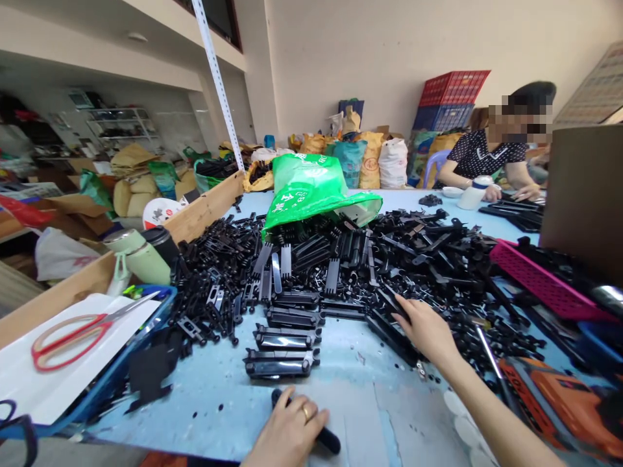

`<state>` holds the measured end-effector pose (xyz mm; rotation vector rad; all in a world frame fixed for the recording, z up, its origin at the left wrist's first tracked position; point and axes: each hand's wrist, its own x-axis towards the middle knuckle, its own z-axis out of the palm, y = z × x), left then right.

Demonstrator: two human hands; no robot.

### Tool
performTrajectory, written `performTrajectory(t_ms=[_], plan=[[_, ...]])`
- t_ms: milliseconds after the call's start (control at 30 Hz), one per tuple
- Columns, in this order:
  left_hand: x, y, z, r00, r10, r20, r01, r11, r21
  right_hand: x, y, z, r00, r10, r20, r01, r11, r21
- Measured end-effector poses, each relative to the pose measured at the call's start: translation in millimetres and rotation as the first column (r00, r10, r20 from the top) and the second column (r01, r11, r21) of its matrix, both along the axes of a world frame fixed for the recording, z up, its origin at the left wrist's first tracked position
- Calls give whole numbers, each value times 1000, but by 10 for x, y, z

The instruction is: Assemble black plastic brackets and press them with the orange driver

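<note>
Near the front edge of the blue table, my left hand (292,425), with a ring on one finger, is closed over a long black part (328,440). My right hand (423,324) reaches to the right of centre, its fingers on a dark strip (389,299) at the edge of the heap. Ahead of my left hand, several black assemblies (280,365) lie in a column. Behind them spreads a large heap of black plastic parts (438,250), with a green bag (309,188) lying open over it.
Red-handled scissors (73,340) lie on white paper over a blue tray at the left, near green bottles (141,256). At the right are a pink basket (549,279) and an orange tool case (559,402). A person (491,152) works at the far right.
</note>
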<state>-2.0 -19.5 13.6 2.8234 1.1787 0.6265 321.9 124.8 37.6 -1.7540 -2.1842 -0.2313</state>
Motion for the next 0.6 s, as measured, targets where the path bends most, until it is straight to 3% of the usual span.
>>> performTrajectory(t_ms=[100,200,367,500,600], plan=[[93,79,-88,998,28,-56,-23,997,75,71,487,-72,999,32,18,-32,999,16],[167,119,-195,989,123,-81,-105,975,197,-63,982,-169,1000,5,-18,-5,1000,5],[250,240,-311,938,327,-116,-294,926,236,-321,1716,-244,981,-175,-84,154,966,-210],[259,276,-207,921,368,-131,-341,921,188,-311,2026,-266,931,-320,-173,246,904,-348],[256,292,-160,920,368,-133,-347,925,154,-178,2033,-288,912,-367,-185,306,906,-292]])
